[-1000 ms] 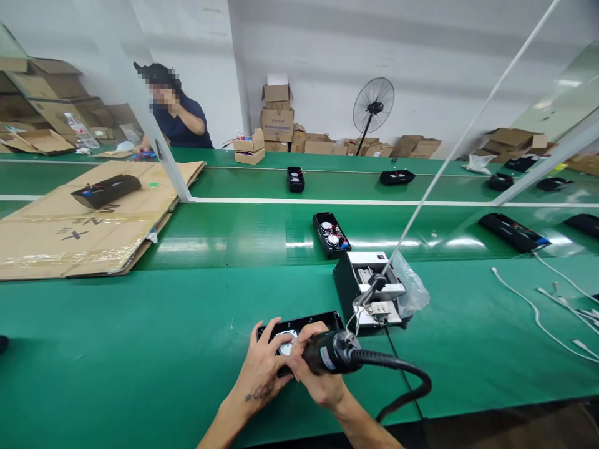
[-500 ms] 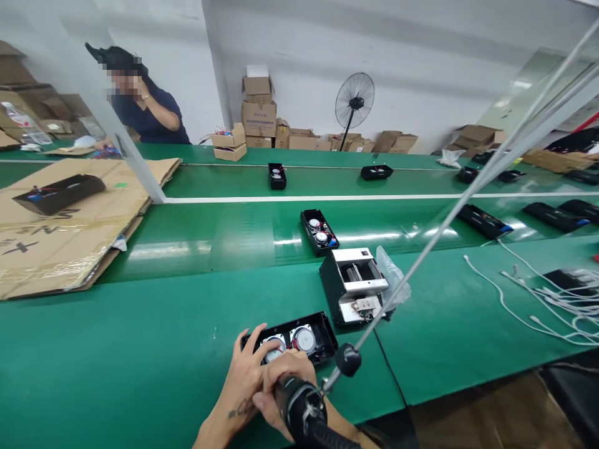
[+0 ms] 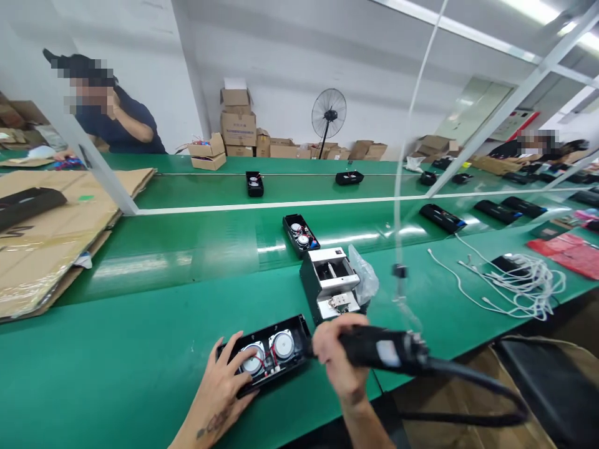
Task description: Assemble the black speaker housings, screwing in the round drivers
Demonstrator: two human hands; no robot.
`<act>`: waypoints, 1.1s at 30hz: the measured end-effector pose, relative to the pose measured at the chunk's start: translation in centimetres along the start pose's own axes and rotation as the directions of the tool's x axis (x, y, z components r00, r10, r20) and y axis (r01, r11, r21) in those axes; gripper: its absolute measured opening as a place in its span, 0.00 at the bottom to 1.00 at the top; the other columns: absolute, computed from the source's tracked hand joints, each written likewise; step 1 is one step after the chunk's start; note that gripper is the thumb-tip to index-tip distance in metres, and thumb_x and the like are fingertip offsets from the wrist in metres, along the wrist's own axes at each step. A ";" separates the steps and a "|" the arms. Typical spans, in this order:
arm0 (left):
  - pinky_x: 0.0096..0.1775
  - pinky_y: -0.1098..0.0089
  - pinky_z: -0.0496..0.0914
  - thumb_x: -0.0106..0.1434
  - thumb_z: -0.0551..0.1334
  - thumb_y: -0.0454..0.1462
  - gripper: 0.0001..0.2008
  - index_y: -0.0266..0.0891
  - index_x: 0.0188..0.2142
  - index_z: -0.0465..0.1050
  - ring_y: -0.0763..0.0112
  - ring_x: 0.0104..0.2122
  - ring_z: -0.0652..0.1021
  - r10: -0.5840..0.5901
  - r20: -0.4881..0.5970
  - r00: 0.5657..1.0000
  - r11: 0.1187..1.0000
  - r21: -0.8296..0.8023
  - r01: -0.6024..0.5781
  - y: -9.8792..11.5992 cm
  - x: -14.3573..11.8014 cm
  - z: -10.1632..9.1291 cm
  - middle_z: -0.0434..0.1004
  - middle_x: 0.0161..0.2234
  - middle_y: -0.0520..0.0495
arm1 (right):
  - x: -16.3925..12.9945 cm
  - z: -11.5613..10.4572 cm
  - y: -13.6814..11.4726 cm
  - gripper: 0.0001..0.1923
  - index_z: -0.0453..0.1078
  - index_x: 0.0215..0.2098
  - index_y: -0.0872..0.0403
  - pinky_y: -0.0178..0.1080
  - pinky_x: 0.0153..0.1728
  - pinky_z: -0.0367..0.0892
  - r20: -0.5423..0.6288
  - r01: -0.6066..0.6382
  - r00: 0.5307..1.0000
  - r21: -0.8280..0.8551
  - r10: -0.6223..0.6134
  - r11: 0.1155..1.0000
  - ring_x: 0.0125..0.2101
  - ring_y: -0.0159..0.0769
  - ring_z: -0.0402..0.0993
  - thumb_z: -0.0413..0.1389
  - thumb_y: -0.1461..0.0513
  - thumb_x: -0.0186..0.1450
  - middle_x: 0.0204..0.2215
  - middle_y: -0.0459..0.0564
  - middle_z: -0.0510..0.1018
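Note:
A black speaker housing (image 3: 300,330) lies open side up on the green bench, with two round speakers (image 3: 283,345) and red wires inside. My left hand (image 3: 223,381) grips its left end, fingers over the rim and near the left speaker. In my right hand (image 3: 340,357) is a black electric screwdriver (image 3: 374,349), held nearly level with its cable trailing right. Its nose points left at the housing's right end; whether the two touch, I cannot tell. Just behind stands a black and silver screw feeder (image 3: 333,280).
Another speaker housing (image 3: 299,236) sits behind the feeder. A clear plastic bag (image 3: 364,274) is beside it. White cables (image 3: 524,287) lie in a heap at right, flattened cardboard (image 3: 42,268) at left. A thin hanging rod (image 3: 406,156) comes down at right. A person (image 3: 116,118) sits across the bench.
My right hand has moved right with the screwdriver, from over the housing to its right end, and the tool has swung level. The hanging rod is now apart from it. The view has turned right.

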State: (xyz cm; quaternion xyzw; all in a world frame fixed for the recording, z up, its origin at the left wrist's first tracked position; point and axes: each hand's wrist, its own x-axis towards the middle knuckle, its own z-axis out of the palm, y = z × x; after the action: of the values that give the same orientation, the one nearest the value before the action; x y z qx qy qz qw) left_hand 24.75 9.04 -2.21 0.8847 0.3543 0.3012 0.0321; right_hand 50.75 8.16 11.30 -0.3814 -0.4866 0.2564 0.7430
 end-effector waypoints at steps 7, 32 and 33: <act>0.75 0.32 0.46 0.71 0.70 0.38 0.03 0.44 0.42 0.78 0.46 0.73 0.64 0.073 -0.016 0.997 0.997 0.025 -0.073 -0.1 -0.4 -3.3 0.81 0.57 0.41 | 6.6 -6.2 2.7 0.17 0.66 0.45 0.51 0.38 0.33 0.70 -0.316 0.069 0.940 -0.201 -0.131 0.977 0.19 0.28 0.71 0.70 0.61 0.68 0.20 0.34 0.77; 0.60 0.53 0.72 0.76 0.63 0.38 0.05 0.45 0.42 0.78 0.61 0.46 0.82 -0.025 0.040 0.999 0.999 0.047 0.023 5.3 4.2 -1.5 0.86 0.36 0.54 | -2.6 -0.4 1.4 0.10 0.67 0.53 0.41 0.35 0.21 0.67 0.235 -0.191 0.963 0.245 0.133 0.951 0.19 0.31 0.65 0.60 0.60 0.76 0.22 0.34 0.67; 0.60 0.53 0.73 0.76 0.63 0.38 0.05 0.45 0.42 0.78 0.61 0.46 0.82 -0.029 0.048 0.998 0.999 0.046 0.027 5.3 4.2 -1.5 0.86 0.36 0.54 | -2.6 -0.4 1.5 0.10 0.67 0.52 0.42 0.35 0.21 0.67 0.230 -0.192 0.963 0.237 0.137 0.952 0.18 0.31 0.65 0.61 0.60 0.76 0.21 0.34 0.68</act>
State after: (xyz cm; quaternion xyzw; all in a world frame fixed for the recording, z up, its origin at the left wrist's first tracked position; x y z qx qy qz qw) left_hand 29.48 7.59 2.60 0.8871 0.3727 0.2711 0.0248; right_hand 50.02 6.92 8.61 -0.2921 -0.4917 0.4175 0.7061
